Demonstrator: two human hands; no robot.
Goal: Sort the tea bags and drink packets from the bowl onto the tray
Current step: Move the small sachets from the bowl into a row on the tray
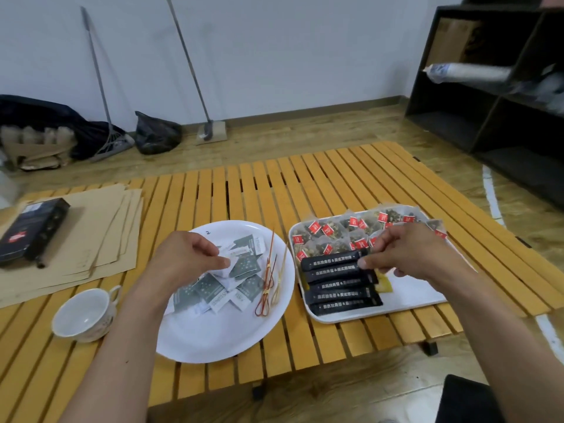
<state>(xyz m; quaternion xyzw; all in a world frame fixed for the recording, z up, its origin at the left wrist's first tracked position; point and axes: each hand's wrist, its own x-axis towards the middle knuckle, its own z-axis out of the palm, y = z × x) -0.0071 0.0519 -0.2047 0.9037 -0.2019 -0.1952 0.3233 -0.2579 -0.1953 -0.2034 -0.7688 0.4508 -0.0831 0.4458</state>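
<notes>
Head view: left hand (186, 257) pinches a white packet (227, 260) over the bowl (213, 337) — right hand (409, 254) pinches the top black stick packet (332, 261) on the tray (406, 300) beneath it.

A plain room used for storage or utility: beyond both hands, a long-handled broom (100, 87) and squeegee mop (195, 80) lean on the bare white wall (274, 50), beside a black rubbish bag (157, 137); dark open cube shelving (488, 96) stands far right.
</notes>
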